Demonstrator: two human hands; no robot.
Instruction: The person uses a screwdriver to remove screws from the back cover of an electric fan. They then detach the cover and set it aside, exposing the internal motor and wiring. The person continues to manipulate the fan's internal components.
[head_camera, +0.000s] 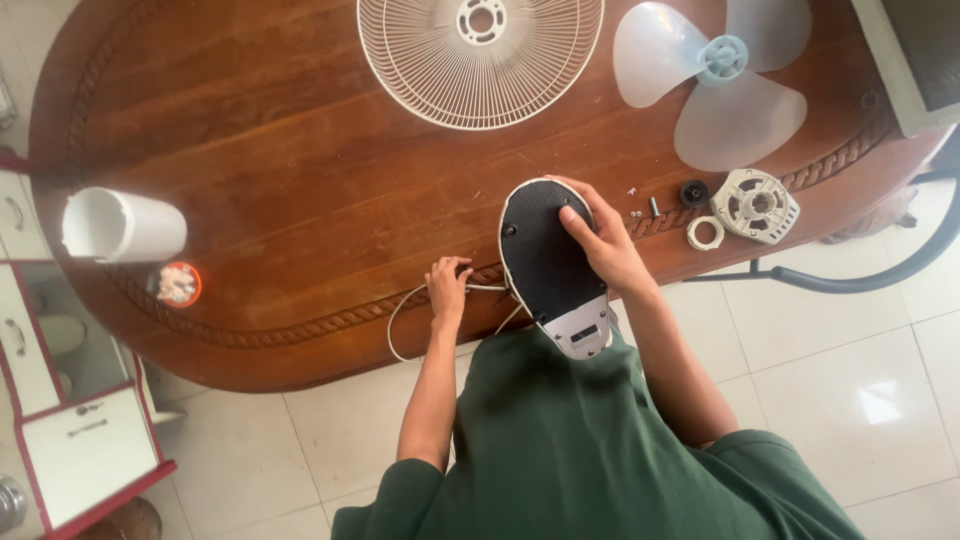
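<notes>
My right hand (600, 240) grips a fan base (548, 262), an oval white piece turned so its black textured underside faces up, tilted over the near edge of the wooden table (300, 180). My left hand (447, 290) pinches the white power cord (405, 315) that loops off the base along the table's edge. Farther back lie a white wire fan grille (480, 60) and a pale translucent three-blade fan propeller (715, 75).
A white motor housing cover (756, 205), a white ring (705, 233), a black cap (694, 192) and small screws (640, 207) lie at the right edge. A white cylinder (122, 227) and a small orange-rimmed dish (179, 284) sit at left. White drawers (85, 440) stand below left.
</notes>
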